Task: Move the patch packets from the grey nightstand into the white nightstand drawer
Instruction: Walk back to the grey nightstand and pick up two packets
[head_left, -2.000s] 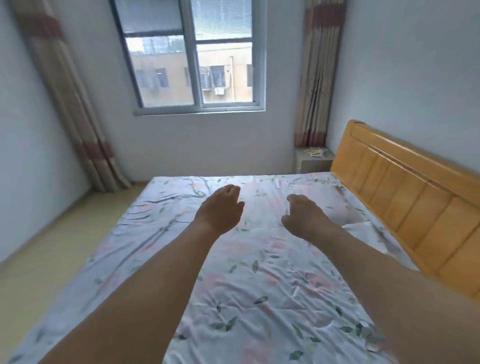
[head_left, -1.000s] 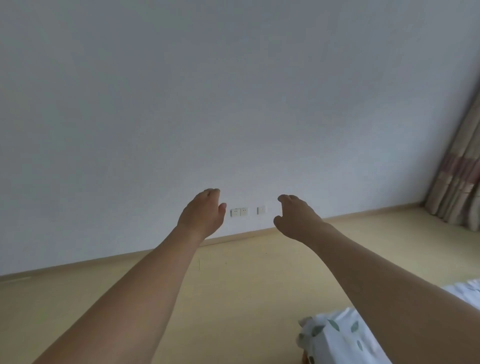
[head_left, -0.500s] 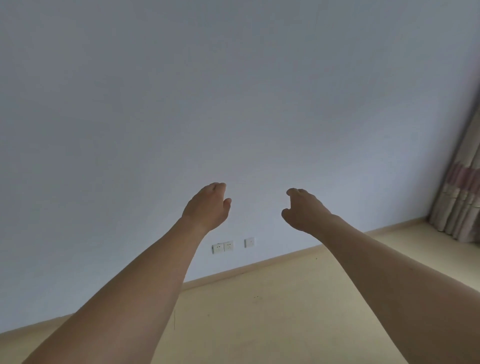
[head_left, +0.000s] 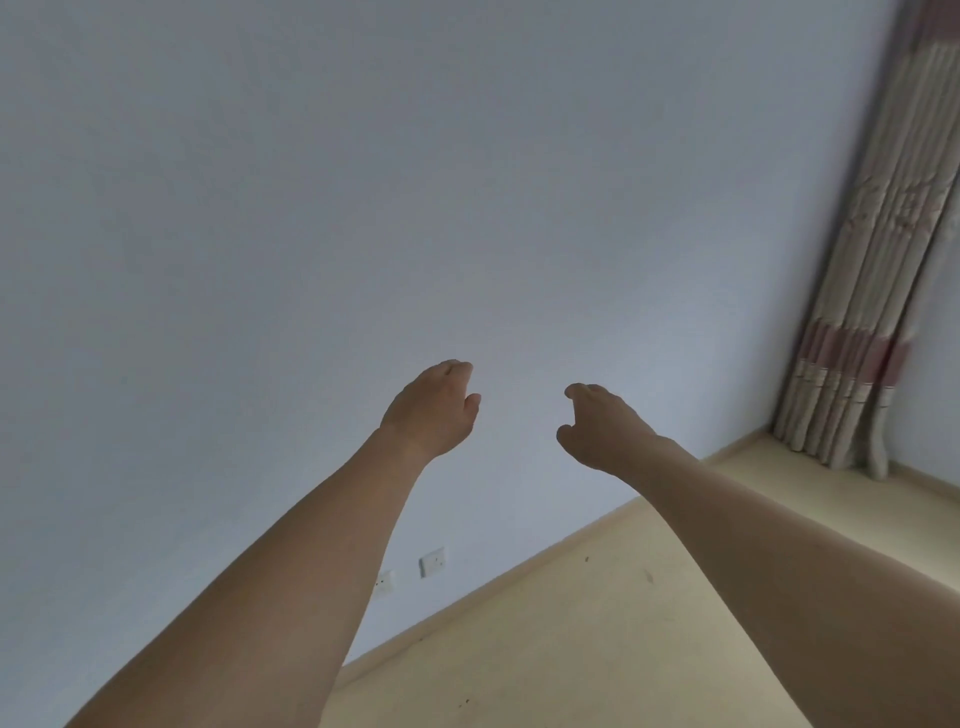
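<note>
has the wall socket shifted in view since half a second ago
Yes, in the picture only. The wall socket now sits lower and nearer the left forearm, well below the left hand, and the skirting line tilts more steeply. That points to the camera turning, not the socket moving.

Left hand and right hand outstretched, fingers loosely curled, empty

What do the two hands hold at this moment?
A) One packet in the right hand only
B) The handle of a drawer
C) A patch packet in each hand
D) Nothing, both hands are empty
D: the left hand and the right hand are raised before the bare wall with loosely curled fingers, and nothing lies in either; no packet or drawer is in view.
</note>
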